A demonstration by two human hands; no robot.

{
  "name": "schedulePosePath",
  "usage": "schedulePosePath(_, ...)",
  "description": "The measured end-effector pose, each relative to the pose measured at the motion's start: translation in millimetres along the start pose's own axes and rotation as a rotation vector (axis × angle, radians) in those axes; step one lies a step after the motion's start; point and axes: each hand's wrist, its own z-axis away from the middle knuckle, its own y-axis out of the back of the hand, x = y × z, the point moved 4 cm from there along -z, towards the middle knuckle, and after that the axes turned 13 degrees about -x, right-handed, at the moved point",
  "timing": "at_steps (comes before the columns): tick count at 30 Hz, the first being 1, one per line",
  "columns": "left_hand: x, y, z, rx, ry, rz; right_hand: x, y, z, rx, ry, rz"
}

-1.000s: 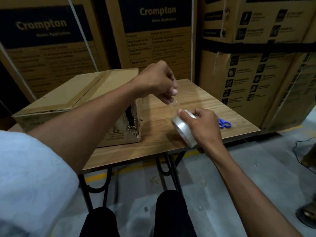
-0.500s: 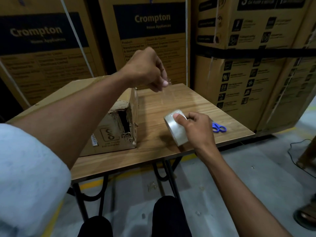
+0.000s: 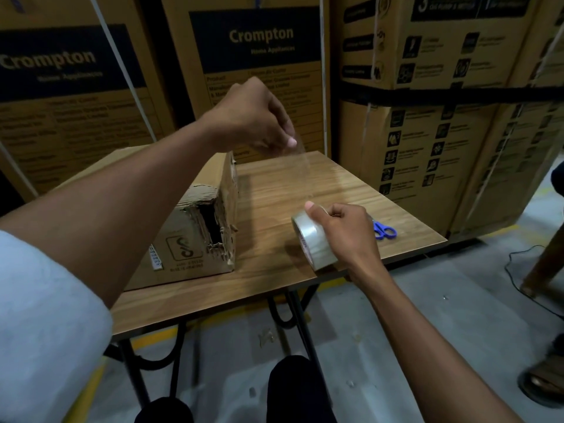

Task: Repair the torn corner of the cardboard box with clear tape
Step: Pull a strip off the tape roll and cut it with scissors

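Geometry: tape strip [image 3: 302,170] is running taut and near upright between my hands; left hand [image 3: 253,120] is pinching its free end at 12 o'clock from the tape roll [image 3: 311,239]; right hand [image 3: 348,230] is gripping the roll on edge near the front rim of the table [image 3: 268,273]; cardboard box [image 3: 183,248] is sitting at 9 o'clock from the roll; its torn corner [image 3: 213,221] is facing me, gap running vertically, roughly parallel to the strip; left hand is nearer it; judging that the strip needs carrying toward 9 o'clock, axis unchanged.
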Motion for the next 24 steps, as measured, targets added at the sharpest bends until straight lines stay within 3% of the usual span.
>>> schedulePosePath(11,33,2,2,-0.108,-0.069,-0.117,3,14,-5,0.011,-0.044,0.108)
schedulePosePath(18,35,1,2,-0.093,-0.074,-0.156,33,70,-14,0.263,-0.136,0.779)
schedulePosePath(24,33,1,-1,-0.083,-0.089,-0.173,34,77,-15,0.189,-0.223,0.938)
